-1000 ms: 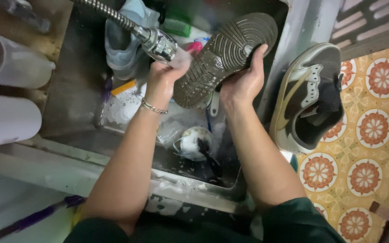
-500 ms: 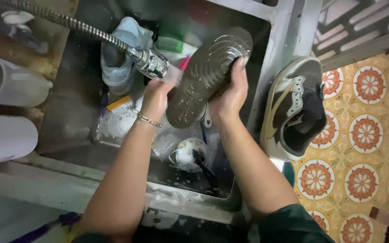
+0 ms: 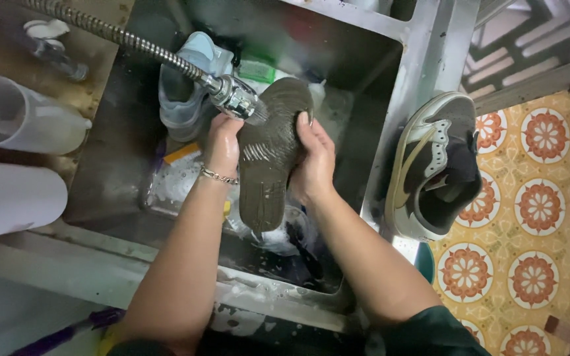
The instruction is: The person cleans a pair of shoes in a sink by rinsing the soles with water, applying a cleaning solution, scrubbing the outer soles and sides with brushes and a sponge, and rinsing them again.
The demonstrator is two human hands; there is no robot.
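1. The left hand (image 3: 222, 142) is gripping the spray head (image 3: 235, 97), fingers curled around it.
2. The right hand (image 3: 311, 161) is clasping the shoe (image 3: 268, 155), sole up, between both hands.
3. Water is hitting the sole over the steel sink (image 3: 364, 86).
4. Another sneaker (image 3: 437, 165) is resting on the sink's right rim.

setting: a home wash area, likely a utility corner or back kitchen. you stand at a deep stainless steel sink basin (image 3: 120, 132) with a wet, soapy rim. a chrome spray head on a ribbed metal hose (image 3: 232, 97) reaches over it. the floor is patterned tile with orange flower medallions on yellow (image 3: 536, 198). clear plastic measuring jugs (image 3: 21, 118) sit on a worn ledge. a pale blue sneaker (image 3: 186, 79) stands in the basin, and a grey, white and olive sneaker (image 3: 433, 165) leans on the sink edge. a slatted grille (image 3: 536, 33) lies beyond.
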